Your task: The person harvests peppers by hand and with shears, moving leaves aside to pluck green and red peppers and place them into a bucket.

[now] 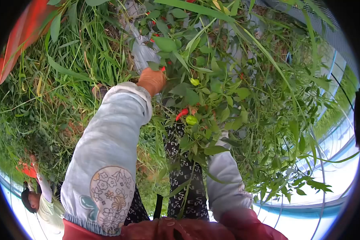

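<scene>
My left hand (pixel 152 81), in a pale sleeve with a floral patch, reaches into the pepper plants, its fingers curled closed. A bit of red pepper (pixel 163 69) shows at its fingertips. My right arm's pale sleeve (pixel 224 172) goes up under the leaves, which hide most of that hand; its fingers cannot be made out. Close to where it disappears are a red pepper (pixel 182 114) and a green pepper (pixel 191 120). A smaller yellow-green pepper (pixel 195 81) hangs higher among the leaves.
Silvery plastic sheeting (pixel 144 52) covers the ground under the plants. Tall grass (pixel 88 52) grows on the left, and long blades cross the plants. Orange-red material (pixel 18 44) is at upper left. Another person (pixel 44 204) is at lower left. Dark netting (pixel 324 24) lies upper right.
</scene>
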Demonstrator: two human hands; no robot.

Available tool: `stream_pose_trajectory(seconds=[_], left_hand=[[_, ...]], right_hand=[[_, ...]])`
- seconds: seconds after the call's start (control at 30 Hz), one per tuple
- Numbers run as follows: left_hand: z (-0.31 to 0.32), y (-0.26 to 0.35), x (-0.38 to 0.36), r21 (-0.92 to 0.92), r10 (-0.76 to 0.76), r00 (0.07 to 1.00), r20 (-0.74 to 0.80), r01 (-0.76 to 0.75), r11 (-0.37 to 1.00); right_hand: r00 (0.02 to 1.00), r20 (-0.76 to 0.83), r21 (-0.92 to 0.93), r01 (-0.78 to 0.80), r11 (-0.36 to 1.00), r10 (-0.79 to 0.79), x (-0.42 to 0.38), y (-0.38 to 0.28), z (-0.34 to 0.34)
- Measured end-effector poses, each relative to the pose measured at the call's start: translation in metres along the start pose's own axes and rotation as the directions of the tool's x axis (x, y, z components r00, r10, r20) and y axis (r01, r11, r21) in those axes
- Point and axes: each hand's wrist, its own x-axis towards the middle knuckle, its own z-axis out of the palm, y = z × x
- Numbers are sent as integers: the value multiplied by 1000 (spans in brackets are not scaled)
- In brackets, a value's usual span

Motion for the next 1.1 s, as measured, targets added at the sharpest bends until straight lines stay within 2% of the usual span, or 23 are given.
stream_pose_trajectory(seconds=[0.07,0.13,0.17,0.23,0.27,0.3,0.37,0.4,0.47,0.5,0.57,0.6,0.63,0.67,0.7,0.73,0.77,0.83,0.87,0.93,1.03,1.07,1.1], left_hand=[[11,-3,6,-46,-18,1000,-11,17,999],[40,-8,18,-425,-316,938,-146,229,876],[24,-6,7,-421,-317,937,-145,232,877],[-25,8,-32,9,-20,998,55,19,1000],[-21,12,-44,-148,-52,997,-51,44,988],[-24,17,-59,-139,-52,997,-51,45,989],[-35,28,-87,-282,-79,989,-124,42,959],[-41,34,-94,-272,-80,988,-129,42,961],[-51,47,-102,-477,-76,977,-201,-30,879],[-54,51,-99,-471,-73,975,-209,-34,882],[-49,58,-91,-372,69,995,-74,-91,924],[-33,66,-97,-351,153,976,-155,-199,915],[-2,71,-97,-349,153,976,-155,-199,916],[34,74,-94,-643,-12,964,-264,-167,747],[24,72,-100,-660,-65,969,-238,-113,742],[13,69,-107,-677,-118,970,-211,-58,734],[1,67,-114,-692,-170,968,-183,-4,722],[-42,57,-137,-307,-3,959,-283,-87,948],[-63,51,-143,-488,-175,984,-13,147,861],[-74,27,-158,-649,-199,946,-256,-16,760],[-99,-6,-176,-844,-309,894,-325,-127,521],[-118,-11,-183,-826,-313,885,-345,-128,550],[-144,-14,-195,-944,-326,915,-238,-138,301]], right_hand=[[1000,3,8,3,1000,-3,0,1,1],[1000,8,17,10,1000,-10,1,0,3],[1000,10,22,13,1000,-13,3,-1,3],[1000,9,31,24,999,-25,5,-2,6],[999,6,31,32,999,-32,7,-4,8],[999,3,38,38,999,-38,9,-4,10],[999,2,55,49,997,-50,12,-8,15],[998,2,60,56,997,-56,14,-11,19],[997,-3,64,71,995,-71,16,-18,25],[997,-3,62,71,996,-71,18,-21,28],[998,-1,70,63,996,-63,21,-31,32],[999,1,59,46,997,-47,22,-37,36],[1000,11,50,14,999,-15,24,-42,38],[1000,23,70,0,998,-2,28,-42,39],[999,37,131,22,991,-27,34,-35,38],[964,32,338,239,910,-265,61,3,27],[969,32,297,224,928,-245,62,0,28],[981,17,227,183,957,-192,49,-5,29],[983,8,220,177,959,-184,43,-6,30],[984,-7,226,175,958,-178,32,0,29],[981,-33,238,192,952,-189,20,7,25],[981,-40,247,195,949,-191,19,7,24],[980,-46,258,200,945,-195,18,9,24]])
